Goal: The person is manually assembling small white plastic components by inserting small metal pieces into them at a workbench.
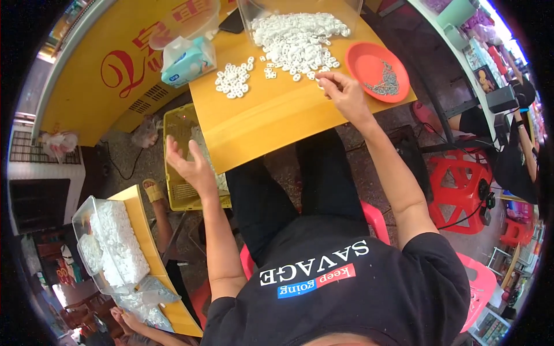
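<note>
My left hand is open, fingers apart, above a yellow plastic crate beside the table's left edge. White pieces lie inside that crate. Over the wooden table, my right hand has its thumb and forefinger closed at the near edge of a large heap of small white plastic pieces with holes. Whether a piece is between those fingertips is hard to see. Left of the heap is a smaller pile of white pieces. A red round plate to the right of my right hand carries thin metal parts.
A clear bin stands around the far heap. Beside it are a blue tissue pack and a dark phone. At lower left, another person's hands are near a clear tub of white pieces. Red stools stand at right.
</note>
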`<state>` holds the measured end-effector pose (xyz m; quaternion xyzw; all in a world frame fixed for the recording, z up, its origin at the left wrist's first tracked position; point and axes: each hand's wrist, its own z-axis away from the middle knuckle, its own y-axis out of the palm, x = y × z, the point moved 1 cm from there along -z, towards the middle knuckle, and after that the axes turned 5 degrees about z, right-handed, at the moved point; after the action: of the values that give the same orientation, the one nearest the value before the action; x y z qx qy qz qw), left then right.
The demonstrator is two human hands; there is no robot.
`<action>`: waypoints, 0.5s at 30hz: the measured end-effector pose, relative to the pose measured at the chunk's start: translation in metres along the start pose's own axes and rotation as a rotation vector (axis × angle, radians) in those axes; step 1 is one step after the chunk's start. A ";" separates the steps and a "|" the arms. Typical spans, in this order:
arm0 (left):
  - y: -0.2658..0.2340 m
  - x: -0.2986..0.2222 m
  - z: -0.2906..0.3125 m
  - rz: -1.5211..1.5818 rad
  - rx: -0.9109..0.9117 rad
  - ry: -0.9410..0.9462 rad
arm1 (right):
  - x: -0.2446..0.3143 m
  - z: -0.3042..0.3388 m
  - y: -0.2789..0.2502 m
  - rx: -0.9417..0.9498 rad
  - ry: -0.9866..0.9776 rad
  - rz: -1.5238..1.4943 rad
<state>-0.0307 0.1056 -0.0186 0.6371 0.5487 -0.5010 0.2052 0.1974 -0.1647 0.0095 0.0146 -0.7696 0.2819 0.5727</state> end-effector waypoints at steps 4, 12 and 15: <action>0.043 -0.042 0.012 0.242 0.133 0.088 | -0.012 0.008 -0.012 -0.052 0.036 -0.023; 0.113 -0.049 0.039 0.418 0.545 -0.012 | 0.013 -0.007 0.022 -0.052 -0.250 0.411; 0.117 -0.046 0.042 0.506 0.525 -0.057 | 0.010 -0.027 0.029 -0.086 -0.391 0.557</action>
<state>0.0629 0.0125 -0.0297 0.7694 0.2205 -0.5757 0.1671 0.2074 -0.1248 0.0110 -0.1663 -0.8505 0.3867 0.3153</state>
